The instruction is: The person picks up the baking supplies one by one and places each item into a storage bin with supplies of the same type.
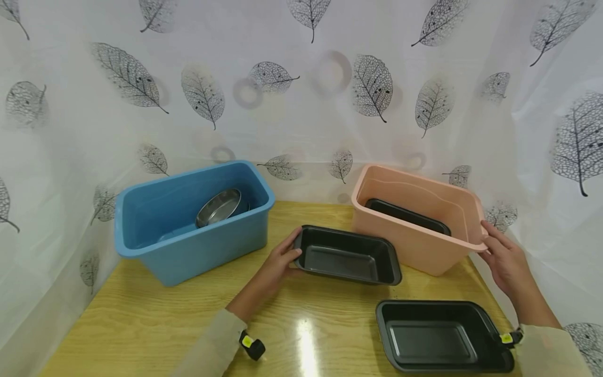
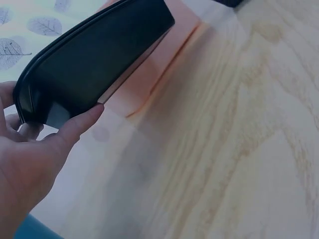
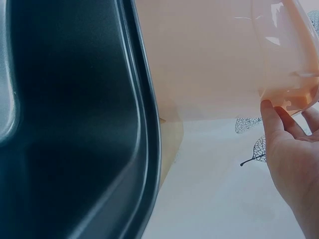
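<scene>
My left hand [image 1: 282, 256] grips a black loaf pan [image 1: 346, 256] by its left end, thumb on one side and fingers on the other. In the left wrist view the pan's dark underside [image 2: 99, 59] is raised over the table. My right hand [image 1: 506, 259] holds the right end rim of a pink plastic bin [image 1: 400, 243]; the right wrist view shows fingertips [image 3: 267, 107] at that rim. Another dark pan [image 1: 410, 217] lies inside the pink bin, partly hidden by its front wall. A wider black baking pan [image 1: 445, 309] rests on the table below my right forearm.
A blue plastic bin [image 1: 207, 251] stands at the left with a round silver metal pan [image 1: 220, 207] tilted inside it. The wooden table [image 1: 155, 319] ends at a white leaf-printed curtain [image 1: 282, 120] behind and at both sides.
</scene>
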The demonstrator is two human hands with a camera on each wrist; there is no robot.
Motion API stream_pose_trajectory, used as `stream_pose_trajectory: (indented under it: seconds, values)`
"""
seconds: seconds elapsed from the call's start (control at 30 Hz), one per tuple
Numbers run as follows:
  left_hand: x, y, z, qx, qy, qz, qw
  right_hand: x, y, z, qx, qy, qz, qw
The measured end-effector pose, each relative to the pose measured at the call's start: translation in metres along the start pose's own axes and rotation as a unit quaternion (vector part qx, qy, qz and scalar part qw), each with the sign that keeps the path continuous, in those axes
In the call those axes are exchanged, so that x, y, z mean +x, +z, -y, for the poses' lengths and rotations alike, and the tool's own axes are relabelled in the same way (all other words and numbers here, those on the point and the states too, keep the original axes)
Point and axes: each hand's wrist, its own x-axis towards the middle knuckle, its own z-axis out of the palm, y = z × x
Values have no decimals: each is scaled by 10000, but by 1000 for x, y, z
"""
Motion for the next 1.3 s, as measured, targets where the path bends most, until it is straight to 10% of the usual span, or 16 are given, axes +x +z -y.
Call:
stream_pose_trajectory:
  seconds: [0.63, 1.3]
  values:
    - [1, 28, -55, 151, 348, 625, 9973, 1, 0, -1, 229, -43, -55, 9997]
    - [47, 60, -87, 282, 652, 801, 9943, 5, -2, 3, -255, 28, -75, 9996]
